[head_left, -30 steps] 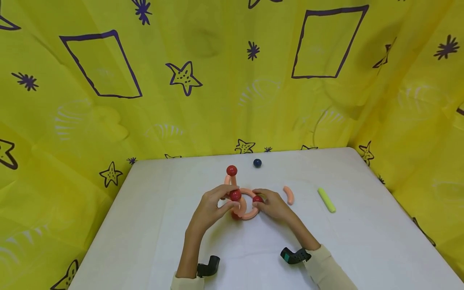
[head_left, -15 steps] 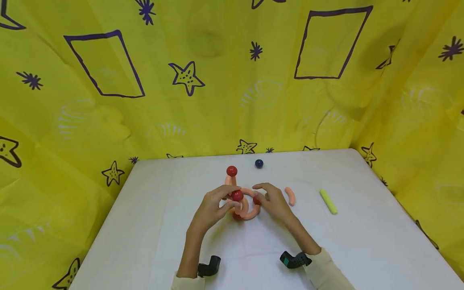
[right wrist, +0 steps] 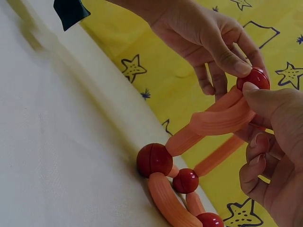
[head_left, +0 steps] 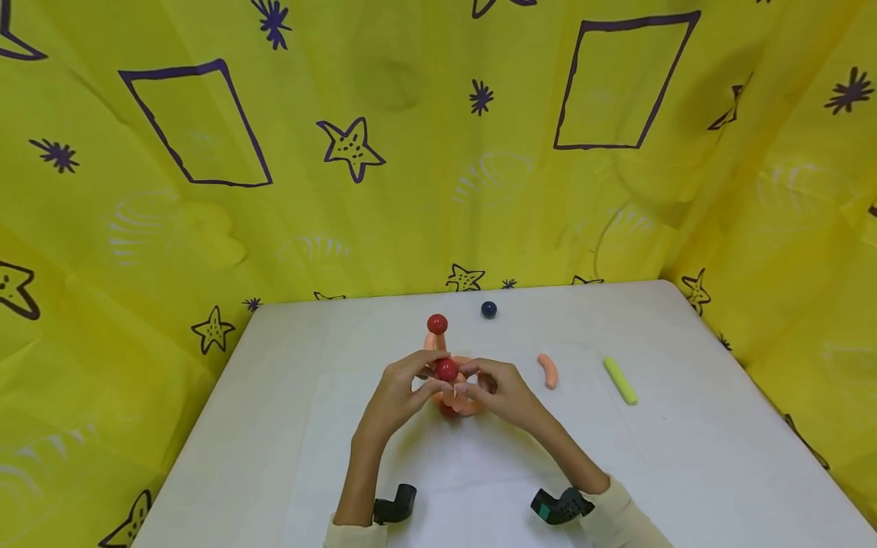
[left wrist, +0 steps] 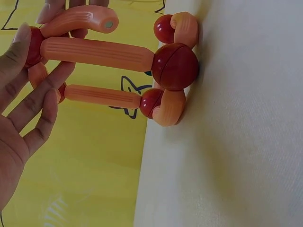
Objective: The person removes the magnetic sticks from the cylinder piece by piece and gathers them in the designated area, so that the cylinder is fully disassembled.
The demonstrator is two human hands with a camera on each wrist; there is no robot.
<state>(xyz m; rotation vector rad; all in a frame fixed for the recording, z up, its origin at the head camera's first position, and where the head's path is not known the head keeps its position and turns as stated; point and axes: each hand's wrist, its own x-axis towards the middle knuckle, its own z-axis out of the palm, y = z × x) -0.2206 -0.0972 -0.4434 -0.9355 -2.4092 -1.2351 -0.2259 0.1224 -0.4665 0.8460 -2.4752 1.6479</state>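
Note:
An orange magnetic stick-and-ball structure stands on the table, its upper red ball [head_left: 447, 370] between both hands. My left hand [head_left: 403, 387] grips that ball from the left, thumb and fingers round it. My right hand [head_left: 503, 387] pinches at the same ball, its thumb where a curved orange stick [right wrist: 222, 120] joins it. That stick's other end is free and shows a round grey-green face in the left wrist view. Straight orange sticks [left wrist: 99, 54] run down to lower red balls [left wrist: 176, 66]. Another red ball [head_left: 437, 324] tops the structure's far side. The hands partly hide the curved base pieces.
A dark blue ball [head_left: 489, 309] lies near the table's back edge. To the right are a loose curved orange stick [head_left: 548, 371] and a straight yellow-green stick [head_left: 620, 380]. A yellow patterned curtain [head_left: 411, 213] encloses the white table [head_left: 274, 457].
My right hand has left the red ball on the base ring's right side and moved left to the upper ball. My left hand keeps its grip there.

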